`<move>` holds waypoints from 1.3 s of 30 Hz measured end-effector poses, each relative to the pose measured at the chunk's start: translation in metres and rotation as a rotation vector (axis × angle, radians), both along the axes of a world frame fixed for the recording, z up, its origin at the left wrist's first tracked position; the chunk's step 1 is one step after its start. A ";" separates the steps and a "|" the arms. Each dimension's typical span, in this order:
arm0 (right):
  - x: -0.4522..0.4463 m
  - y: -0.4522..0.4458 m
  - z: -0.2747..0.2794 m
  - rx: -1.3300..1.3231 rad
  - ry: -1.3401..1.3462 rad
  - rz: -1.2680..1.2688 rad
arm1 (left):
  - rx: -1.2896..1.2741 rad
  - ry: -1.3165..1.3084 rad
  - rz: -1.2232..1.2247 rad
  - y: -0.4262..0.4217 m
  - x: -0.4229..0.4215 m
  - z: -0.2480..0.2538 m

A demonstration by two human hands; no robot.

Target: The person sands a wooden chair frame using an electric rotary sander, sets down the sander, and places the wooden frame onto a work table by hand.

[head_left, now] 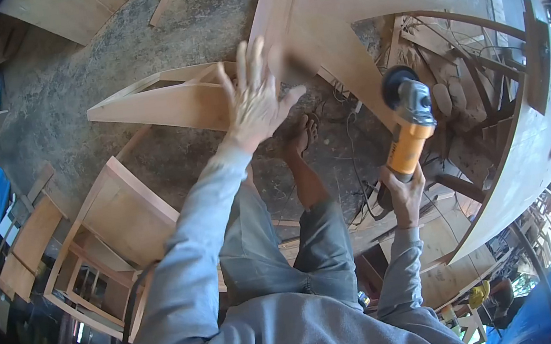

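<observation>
My left hand (257, 108) is stretched out with its fingers spread and nothing in it. It is over the join of a large pale wooden piece (324, 16) with several long tapering arms; I cannot tell whether the fingertips touch the wood. My right hand (405, 193) is wrapped round the orange body of an angle grinder (408, 144). The grinder points away from me, its dark round disc (397, 84) raised at the far end, beside one arm of the wooden piece. Another tapering wooden arm (163, 109) extends left of my left hand.
A curved wooden panel (537, 151) stands at the right, with scrap wood and cables near it. At the lower left is a wooden frame (121, 213) with a panel. My bare foot (305, 133) is on the rough concrete floor (115, 61).
</observation>
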State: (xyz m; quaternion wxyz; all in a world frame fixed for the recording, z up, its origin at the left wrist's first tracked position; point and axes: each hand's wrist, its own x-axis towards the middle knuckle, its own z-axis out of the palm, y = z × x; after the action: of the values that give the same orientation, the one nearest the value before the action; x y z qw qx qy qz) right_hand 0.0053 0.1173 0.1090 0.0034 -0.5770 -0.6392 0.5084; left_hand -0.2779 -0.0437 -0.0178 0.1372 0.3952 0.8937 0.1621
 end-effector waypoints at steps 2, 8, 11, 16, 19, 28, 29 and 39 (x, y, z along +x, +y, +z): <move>0.017 -0.001 -0.005 0.004 -0.018 -0.041 | 0.032 0.087 -0.015 0.017 -0.003 -0.023; 0.023 -0.019 -0.007 -0.039 -0.003 -0.133 | 0.031 0.165 -0.033 0.028 0.003 -0.031; 0.017 -0.022 -0.012 -0.073 0.011 -0.108 | 0.001 0.129 0.013 0.020 -0.006 -0.031; -0.022 -0.029 -0.031 -0.082 0.096 -0.044 | 0.089 -0.144 0.299 0.010 0.014 0.015; -0.048 -0.033 -0.045 -0.106 0.081 -0.005 | 0.273 -0.590 0.317 0.005 0.049 0.046; -0.075 -0.028 -0.036 -0.046 0.118 -0.029 | 0.054 0.085 0.004 0.031 -0.015 -0.015; -0.075 -0.025 -0.033 -0.043 0.105 -0.028 | 0.040 0.080 0.018 0.028 -0.014 -0.019; -0.078 -0.036 -0.055 -0.019 0.118 0.049 | 0.227 -1.158 0.396 0.030 0.050 0.061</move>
State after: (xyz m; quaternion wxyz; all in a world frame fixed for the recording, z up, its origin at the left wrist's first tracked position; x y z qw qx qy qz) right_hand -0.0730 0.0816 0.0543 0.0232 -0.5303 -0.6470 0.5473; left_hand -0.2281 -0.0139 0.0427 0.5240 0.0820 0.7078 0.4666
